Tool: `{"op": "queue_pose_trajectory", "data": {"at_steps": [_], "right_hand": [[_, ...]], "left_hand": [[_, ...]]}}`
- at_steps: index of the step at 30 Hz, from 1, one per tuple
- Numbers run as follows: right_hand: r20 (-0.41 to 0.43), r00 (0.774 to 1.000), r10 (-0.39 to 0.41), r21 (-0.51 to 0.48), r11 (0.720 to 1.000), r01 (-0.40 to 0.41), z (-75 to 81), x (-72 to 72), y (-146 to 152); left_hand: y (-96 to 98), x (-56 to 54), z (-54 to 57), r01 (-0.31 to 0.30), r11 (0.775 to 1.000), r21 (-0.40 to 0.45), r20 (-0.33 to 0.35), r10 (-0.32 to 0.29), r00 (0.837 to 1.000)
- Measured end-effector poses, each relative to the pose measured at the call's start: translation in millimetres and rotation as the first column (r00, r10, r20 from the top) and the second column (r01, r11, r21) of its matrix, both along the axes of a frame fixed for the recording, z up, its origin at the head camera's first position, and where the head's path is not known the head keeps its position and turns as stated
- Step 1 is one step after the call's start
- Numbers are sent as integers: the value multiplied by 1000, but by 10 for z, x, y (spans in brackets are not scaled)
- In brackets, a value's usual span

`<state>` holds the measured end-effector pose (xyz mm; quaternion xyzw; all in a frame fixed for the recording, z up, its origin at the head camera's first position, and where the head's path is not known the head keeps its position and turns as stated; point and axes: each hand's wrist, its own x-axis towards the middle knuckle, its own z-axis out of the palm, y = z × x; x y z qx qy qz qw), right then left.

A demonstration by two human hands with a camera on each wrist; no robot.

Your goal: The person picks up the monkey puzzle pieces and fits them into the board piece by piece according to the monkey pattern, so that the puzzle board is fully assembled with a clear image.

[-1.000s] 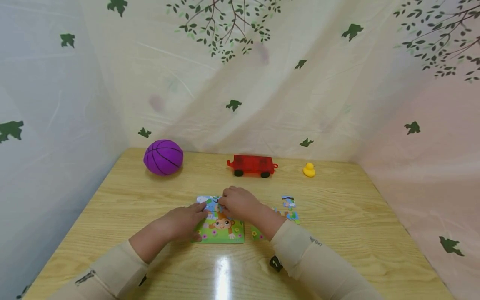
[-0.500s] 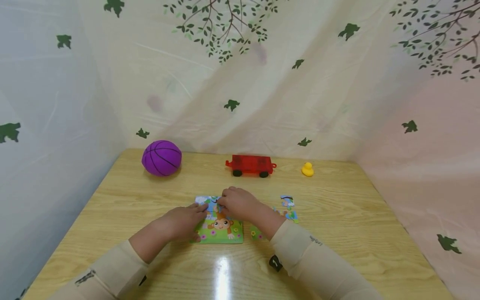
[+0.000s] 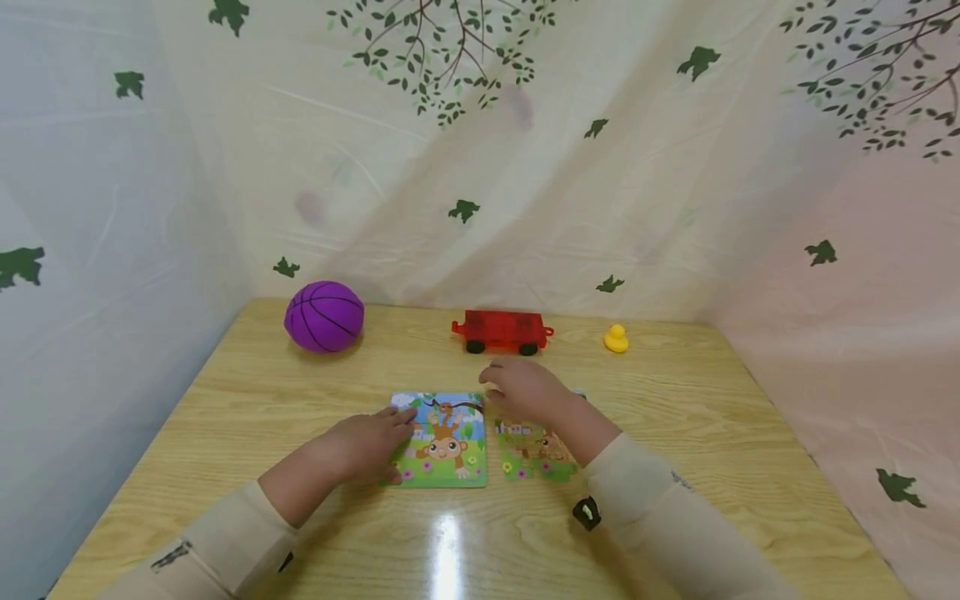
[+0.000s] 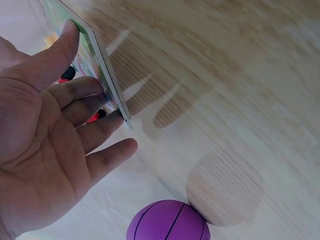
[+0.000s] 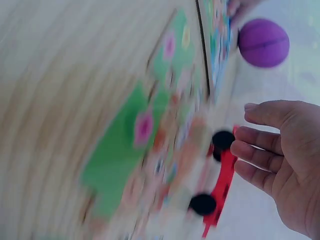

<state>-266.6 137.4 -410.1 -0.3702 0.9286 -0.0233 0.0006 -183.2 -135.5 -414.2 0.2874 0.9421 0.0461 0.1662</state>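
A square picture puzzle (image 3: 442,446) with a monkey hanging from a branch lies flat on the table. My left hand (image 3: 369,443) rests on its left edge, the thumb near the front corner and the fingers spread on the picture; the left wrist view shows those fingers (image 4: 95,135) fairly straight along the rim. To the right of the board are several puzzle pieces (image 3: 517,469), partly covered by my right forearm. Over them hovers my right hand (image 3: 528,390), holding nothing, its fingers loosely bent in the right wrist view, where green pieces (image 5: 122,145) show blurred.
At the back of the wooden table (image 3: 247,392) stand a purple ball (image 3: 324,317), a red toy wagon (image 3: 502,331) and a yellow rubber duck (image 3: 617,339). A leaf-printed cloth (image 3: 375,208) hangs behind and at both sides.
My right hand has let go at the puzzle's upper part and moved right, off the board. The branch and upper right of the picture now show. My left hand has stayed in place.
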Motion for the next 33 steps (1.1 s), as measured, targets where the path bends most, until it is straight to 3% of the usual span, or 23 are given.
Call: {"op": "queue_pose_trajectory", "data": {"at_steps": [8,17,25,33], "right_hand": [[-8,994,-107,-33,994,107,29,-100,611],[37,983,-180,-6,984,180,-23,-103,1132],[81,977,-195,50,980,191,-102,-73,1319],[150,972,-179,32,984,176,-191,-60,1349]], "left_hand": [[9,22,29,-8,1000,-15,-2,8,1000],[23,33,32,-8,1000,-16,7,8,1000],[27,38,59,-12,1000,-22,11,12,1000],[16,29,34,-13,1000,-14,14,13,1000]]}}
